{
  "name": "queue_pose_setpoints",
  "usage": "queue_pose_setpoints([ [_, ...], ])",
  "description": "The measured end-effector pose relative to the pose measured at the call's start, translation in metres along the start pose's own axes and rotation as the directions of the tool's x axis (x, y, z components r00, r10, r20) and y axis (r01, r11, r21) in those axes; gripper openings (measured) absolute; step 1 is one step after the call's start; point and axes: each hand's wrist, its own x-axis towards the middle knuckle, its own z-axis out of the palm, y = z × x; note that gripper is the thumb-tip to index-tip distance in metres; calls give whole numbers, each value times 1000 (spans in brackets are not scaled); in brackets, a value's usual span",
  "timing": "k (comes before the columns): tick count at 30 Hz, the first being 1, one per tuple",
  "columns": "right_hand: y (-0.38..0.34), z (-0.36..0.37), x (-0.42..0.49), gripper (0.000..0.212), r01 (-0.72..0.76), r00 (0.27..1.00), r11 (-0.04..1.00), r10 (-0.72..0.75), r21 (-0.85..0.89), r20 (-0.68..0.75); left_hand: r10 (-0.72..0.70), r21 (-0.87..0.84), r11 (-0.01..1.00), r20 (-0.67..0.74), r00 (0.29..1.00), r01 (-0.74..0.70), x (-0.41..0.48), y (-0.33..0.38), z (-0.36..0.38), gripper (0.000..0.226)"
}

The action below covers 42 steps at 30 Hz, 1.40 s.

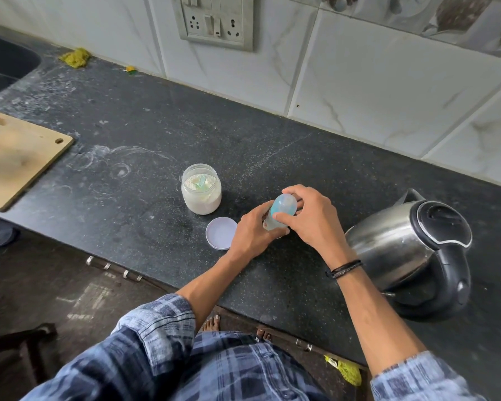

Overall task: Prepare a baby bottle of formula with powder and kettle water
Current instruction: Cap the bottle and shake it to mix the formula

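Black speckled stone forms the worktop [156,134], which runs along a white tiled wall. A steel kettle [411,253] with a black lid and handle stands near the worktop's front edge, toward its right end. A wooden chopping board [21,157] lies at the left end. An open jar of white formula powder [201,189], with a pale green scoop [200,182] resting inside, sits mid-worktop. Its round lid [221,233] lies flat just in front of the jar. Between jar and kettle, the left hand [253,231] is wrapped around the body of a clear baby bottle [278,215]. The right hand [310,215] curls over the bottle's blue-tinted cap, thumb and fingers pinching it.
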Motion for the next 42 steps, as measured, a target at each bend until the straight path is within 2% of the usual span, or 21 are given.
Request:
queue_pose_setpoints([
  [7, 1, -4, -3, 76, 54, 998, 999, -54, 0, 17, 7, 8, 1000, 7, 1000, -7, 0, -1, -1, 67],
  [14, 1, -1, -5, 55, 48, 998, 999, -47, 10, -37, 6, 9, 1000, -7, 1000, -5, 1, -3, 1, 64],
  [19, 0, -5, -5, 78, 67, 998, 998, -67, -3, -13, 9, 9, 1000, 7, 1000, -9, 1, -4, 1, 66],
  [25, 2, 3, -8, 59, 87, 995, 995, -89, -46, -45, 26, 28, 999, -15, 1000, -25, 1, -4, 1, 64],
  [30, 1, 1, -9, 86, 66, 997, 998, -66, -17, -40, 34, 27, 999, 1, 999, -34, 2, -3, 1, 62],
  [36, 1, 6, -15, 61, 88, 993, 995, -91, -36, -80, 29, 37, 999, -19, 999, -28, 1, -3, 1, 62],
  [39, 0, 7, -13, 72, 44, 995, 998, -49, -53, -92, 26, 19, 999, -6, 1000, -26, 1, -3, 1, 61],
  [42, 2, 5, -16, 78, 73, 994, 997, -74, -21, -82, 29, 18, 999, -3, 1000, -29, 1, -3, 1, 61],
])
